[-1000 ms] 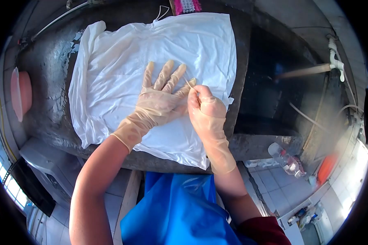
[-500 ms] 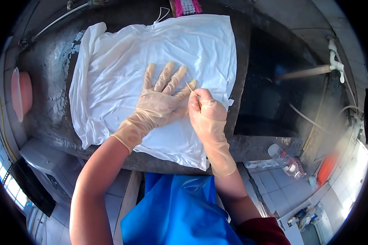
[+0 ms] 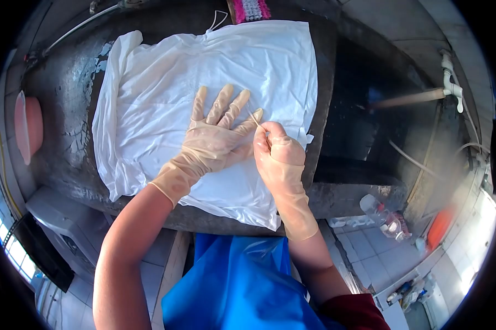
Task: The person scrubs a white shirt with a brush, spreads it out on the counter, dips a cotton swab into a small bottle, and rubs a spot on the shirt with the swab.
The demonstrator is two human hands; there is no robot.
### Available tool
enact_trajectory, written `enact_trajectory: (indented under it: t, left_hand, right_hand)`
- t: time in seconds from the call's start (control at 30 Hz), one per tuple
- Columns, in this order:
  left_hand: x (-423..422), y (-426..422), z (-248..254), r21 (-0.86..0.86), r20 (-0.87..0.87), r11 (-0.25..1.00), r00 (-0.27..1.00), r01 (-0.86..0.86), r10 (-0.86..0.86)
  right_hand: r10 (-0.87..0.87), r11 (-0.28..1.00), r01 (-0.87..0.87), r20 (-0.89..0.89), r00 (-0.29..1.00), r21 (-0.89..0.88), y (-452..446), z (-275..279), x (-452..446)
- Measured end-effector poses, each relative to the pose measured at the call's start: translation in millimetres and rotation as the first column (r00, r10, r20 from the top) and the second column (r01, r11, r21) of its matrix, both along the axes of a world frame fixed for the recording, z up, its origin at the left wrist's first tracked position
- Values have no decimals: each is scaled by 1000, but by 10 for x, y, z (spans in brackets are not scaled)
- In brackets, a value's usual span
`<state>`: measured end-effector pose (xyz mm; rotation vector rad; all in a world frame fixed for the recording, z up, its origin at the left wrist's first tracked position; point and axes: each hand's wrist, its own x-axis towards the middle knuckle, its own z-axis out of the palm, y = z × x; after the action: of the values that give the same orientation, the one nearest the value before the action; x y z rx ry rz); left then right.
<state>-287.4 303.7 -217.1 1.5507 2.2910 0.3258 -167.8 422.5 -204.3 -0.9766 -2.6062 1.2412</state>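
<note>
A wet, wrinkled white cloth is spread over the dark stone slab, with a thin white cord loop at its top edge. My left hand, in a translucent cream rubber glove, presses flat on the cloth with fingers spread. Just to its right, my right hand, gloved alike, is closed in a pinch on a thin pale stick. The stick points up and left over the cloth, close to the left hand's index fingertip. Its lower end is hidden in the right hand's fingers.
A dark basin lies right of the cloth, below a white tap. A pink bowl stands at the left. A pink-and-white scrubbing cloth is at the back. A clear plastic bottle lies at lower right.
Both hands keep nearly the same place and grip. The thin stick reaches slightly further up and left from the right hand's fingertips.
</note>
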Motion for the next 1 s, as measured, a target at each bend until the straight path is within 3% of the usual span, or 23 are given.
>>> enact_trajectory:
  t: [0.07,0.17,0.3,0.37,0.43,0.47,0.6,0.67,0.77,0.83,0.93,1.0]
  left_hand:
    - [19,26,50,-152,-12,988,1000,6,-7]
    - [11,-10,14,-77,-9,997,1000,10,-10]
    - [35,-3,20,-104,-2,995,1000,11,-11]
    - [6,15,31,-144,-6,989,1000,10,-11]
    - [-6,12,46,-127,1,992,1000,18,-18]
    - [-6,10,48,-111,12,994,1000,24,-23]
    - [-3,9,13,-62,13,998,1000,9,-8]
    - [13,-6,-29,57,11,998,1000,-26,26]
    - [-7,-19,-3,-40,-23,999,1000,14,-15]
    - [3,-8,7,-41,-12,999,1000,10,-11]
    - [-5,-14,-8,-22,-2,1000,1000,1,-1]
    - [-5,-12,-19,1,1,1000,1000,3,-3]
  right_hand:
    - [-41,995,46,-61,997,92,-40,-36,-35]
    - [-13,995,20,-67,998,97,-27,-16,-26]
    - [-39,993,45,-51,998,112,-51,-54,-30]
    - [-22,988,41,-125,992,150,-31,-30,-54]
    - [-19,987,18,0,1000,161,0,20,44]
    - [-37,998,36,18,999,50,29,70,102]
    - [-115,993,111,-111,987,-43,23,145,161]
    - [-82,996,84,-153,985,11,12,51,124]
    - [-33,997,45,-172,985,62,5,-24,6]
    - [-24,998,33,-143,989,58,37,-50,13]
    - [-148,989,146,-84,985,-36,111,-41,34]
    - [-103,994,99,-131,986,-37,50,-5,20]
